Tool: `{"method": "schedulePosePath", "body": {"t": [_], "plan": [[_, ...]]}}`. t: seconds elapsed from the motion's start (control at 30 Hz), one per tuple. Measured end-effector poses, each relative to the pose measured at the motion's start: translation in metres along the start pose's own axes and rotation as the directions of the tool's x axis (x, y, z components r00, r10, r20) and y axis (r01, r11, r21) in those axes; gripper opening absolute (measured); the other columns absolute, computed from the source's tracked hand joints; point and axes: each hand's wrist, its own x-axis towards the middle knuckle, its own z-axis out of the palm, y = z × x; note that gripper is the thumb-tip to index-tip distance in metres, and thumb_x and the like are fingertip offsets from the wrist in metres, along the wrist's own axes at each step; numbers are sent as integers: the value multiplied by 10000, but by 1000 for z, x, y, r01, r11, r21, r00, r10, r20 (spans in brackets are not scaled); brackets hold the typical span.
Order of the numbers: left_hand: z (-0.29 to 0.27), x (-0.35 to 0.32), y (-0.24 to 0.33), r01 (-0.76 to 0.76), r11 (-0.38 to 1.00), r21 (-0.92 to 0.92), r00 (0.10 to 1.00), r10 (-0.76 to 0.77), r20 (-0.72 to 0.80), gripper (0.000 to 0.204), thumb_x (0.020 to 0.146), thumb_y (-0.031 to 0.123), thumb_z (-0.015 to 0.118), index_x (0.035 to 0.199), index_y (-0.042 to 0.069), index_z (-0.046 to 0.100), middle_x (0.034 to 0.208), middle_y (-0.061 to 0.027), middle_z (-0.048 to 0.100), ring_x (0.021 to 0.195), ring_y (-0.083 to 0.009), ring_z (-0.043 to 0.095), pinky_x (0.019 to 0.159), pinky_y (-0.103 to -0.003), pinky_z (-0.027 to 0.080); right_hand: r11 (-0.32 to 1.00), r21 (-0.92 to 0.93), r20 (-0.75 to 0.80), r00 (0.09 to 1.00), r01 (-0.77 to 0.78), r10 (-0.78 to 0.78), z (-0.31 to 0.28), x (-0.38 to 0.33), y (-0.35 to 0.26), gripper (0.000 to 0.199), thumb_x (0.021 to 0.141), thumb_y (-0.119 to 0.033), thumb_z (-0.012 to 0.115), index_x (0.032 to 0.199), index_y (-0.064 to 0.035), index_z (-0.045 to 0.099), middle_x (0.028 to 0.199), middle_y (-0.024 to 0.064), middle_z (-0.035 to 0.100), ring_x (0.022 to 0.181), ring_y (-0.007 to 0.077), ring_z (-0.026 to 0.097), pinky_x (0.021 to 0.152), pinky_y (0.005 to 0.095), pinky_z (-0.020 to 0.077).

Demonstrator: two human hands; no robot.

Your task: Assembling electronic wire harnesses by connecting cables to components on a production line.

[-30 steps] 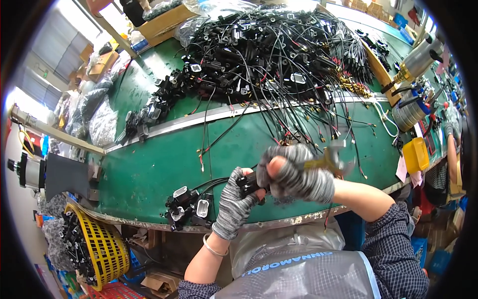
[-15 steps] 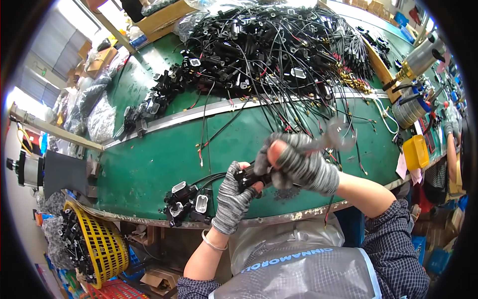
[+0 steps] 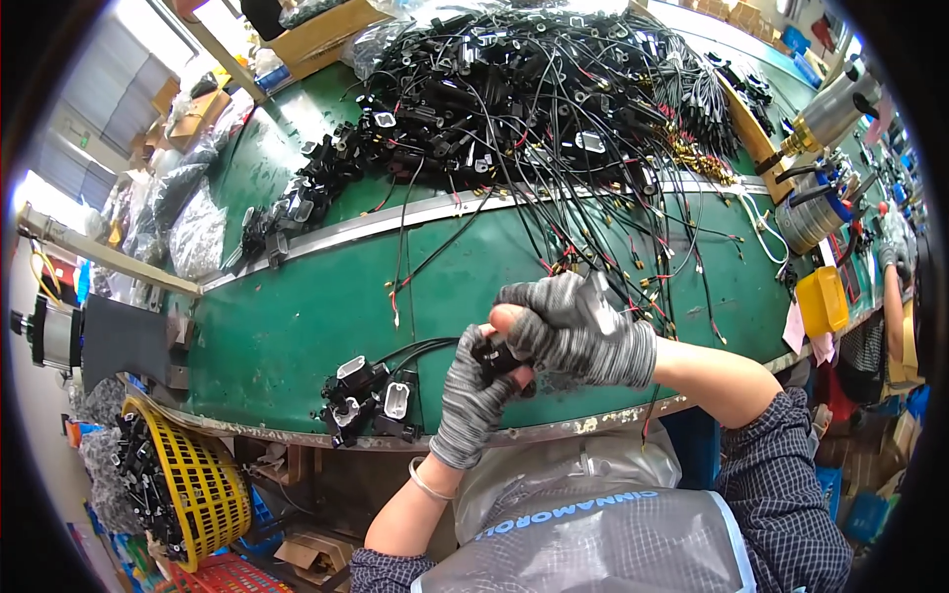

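In front of me, over the near part of the green table, my left hand (image 3: 467,395) is closed round a black plastic part (image 3: 491,358). My right hand (image 3: 583,334) is pressed up against it, fingers curled. A shiny silver-grey tool (image 3: 600,302) shows at the back of that hand; motion blur hides its kind. Both hands wear grey striped fingerless gloves. Beside my left hand, near the table edge, lies a small group of black plastic housings (image 3: 395,400) with pale rectangular openings and black cables. The fingers cover most of the held part.
Across the metal strip rises a big heap of black cabled parts (image 3: 474,99), its wire ends trailing toward me. A yellow basket (image 3: 213,484) of black parts stands at lower left. To the right are a yellow bin (image 3: 822,301) and a co-worker's gloved hand (image 3: 895,255).
My right hand has come slightly down and left, closer to my left hand. The silver-grey tool has swung from pointing right to sitting upright above the hand.
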Motion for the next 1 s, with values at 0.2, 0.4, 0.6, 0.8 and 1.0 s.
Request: {"method": "schedulePosePath", "body": {"t": [0.2, 0.4, 0.6, 0.8, 1.0], "plan": [[-6, -3, -11, -370, 631, 682, 915, 373, 152, 453, 675, 35, 651, 1069, 71, 430, 822, -20, 568, 718, -111, 547, 655, -253, 461, 642, 438, 477, 768, -629, 428, -31, 15, 8, 434, 810, -480, 467, 699, -65, 531, 511, 49, 530, 384, 112, 483, 399, 229, 395], [-21, -8, -2, -121, 967, 223, 989, 137, -57, 441, 705, 69, 652, 1083, 66, 423, 871, -24, 546, 762, -103, 522, 683, -251, 446, 834, 450, 205, 946, -319, 252, -67, 17, 15, 414, 821, -465, 468, 829, -68, 583, 555, 33, 544, 406, 95, 460, 384, 227, 364], [-11, -8, 6, -156, 975, -156, 985, 143, -92, 454, 773, 122, 596, 1167, 64, 379, 1071, -42, 474, 922, -123, 471, 783, -230, 405, 673, -669, 260, 948, 315, -185, -64, 18, 2, 267, 761, -191, 550, 979, -37, 547, 784, 122, 569, 722, 276, 555, 655, 328, 461], [-31, -60, -8, -60, 997, 52, 988, 52, 142, 394, 838, 211, 518, 1176, 49, 395, 1070, -92, 511, 935, -151, 505, 840, -293, 405, 613, -749, -193, 801, 253, -567, -104, 75, -8, 327, 721, -159, 575, 1021, -38, 529, 877, 109, 569, 826, 231, 548, 734, 310, 438], [-85, -109, 16, 189, 914, 358, 980, -199, -9, 219, 845, 202, 505, 975, 27, 515, 898, -87, 578, 776, -144, 557, 690, -255, 466, 632, -538, 412, 828, 558, -380, 33, 85, -14, 295, 752, -153, 523, 1041, -90, 524, 869, 108, 577, 819, 259, 565, 662, 351, 453]]}}
